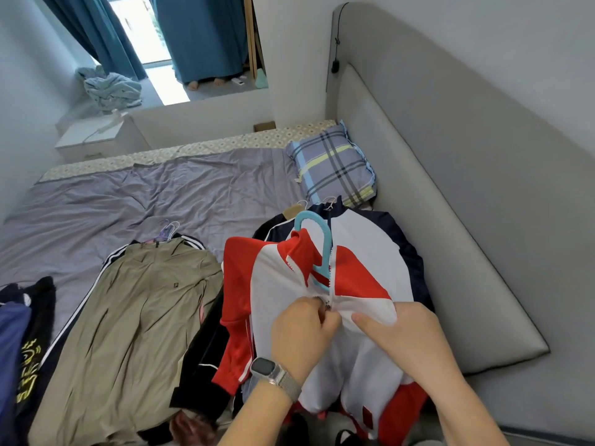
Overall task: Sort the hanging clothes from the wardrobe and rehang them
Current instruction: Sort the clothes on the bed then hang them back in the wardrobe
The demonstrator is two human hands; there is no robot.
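A red and white zip jacket [363, 278] lies on the bed on a light blue hanger [323, 249], on top of a navy and white jacket [370, 226]. My left hand [302, 333], with a watch on its wrist, pinches the jacket's zipper at the middle of the front. To the right of the zip, my right hand [396, 333] grips the white fabric. A khaki garment [135, 317] on thin hangers lies to the left, over a black striped one. Dark clothes with yellow lettering [29, 365] lie at the far left.
The bed's purple sheet [128, 194] stretches beyond the clothes. A plaid pillow [335, 165] leans by the grey padded headboard [450, 194] on the right. A white nightstand [96, 136] and blue curtains [199, 37] stand at the far side.
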